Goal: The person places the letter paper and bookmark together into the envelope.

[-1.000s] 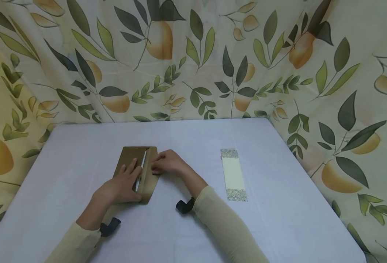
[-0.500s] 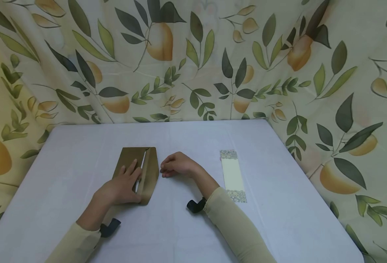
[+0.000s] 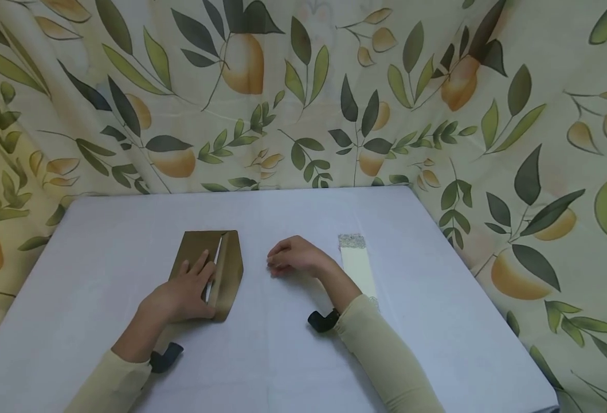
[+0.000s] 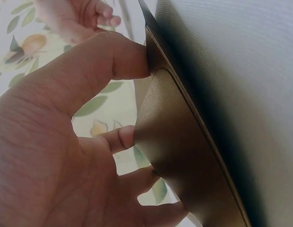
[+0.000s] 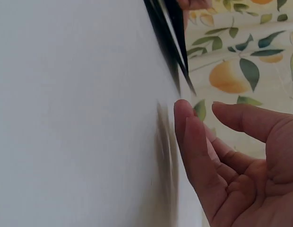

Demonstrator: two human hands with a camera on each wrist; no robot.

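Observation:
A brown envelope [image 3: 231, 269] lies on the white-covered table, its flap side to the right. White shows in the slit along the flap's fold. My left hand [image 3: 181, 295] rests on the envelope with fingers spread, the thumb near its front edge. In the left wrist view, the thumb and fingertips of that left hand [image 4: 52, 127] touch the envelope [image 4: 170, 127]. My right hand [image 3: 300, 258] is over the table to the right of the envelope. In the right wrist view, the right hand [image 5: 241, 175] has loosely bent fingers with thumb apart, and nothing is between them.
A cream paper strip [image 3: 356, 267] with patterned ends lies on the table [image 3: 293, 355] to the right, its lower part hidden behind the right forearm. Behind the table hangs a curtain [image 3: 303, 143] printed with fruit and leaves. Black wrist cameras [image 3: 322, 321] sit at both cuffs.
My right hand has let go of the envelope's flap edge and moved right, toward the paper strip. The left hand stays on the envelope. The whole view has shifted slightly.

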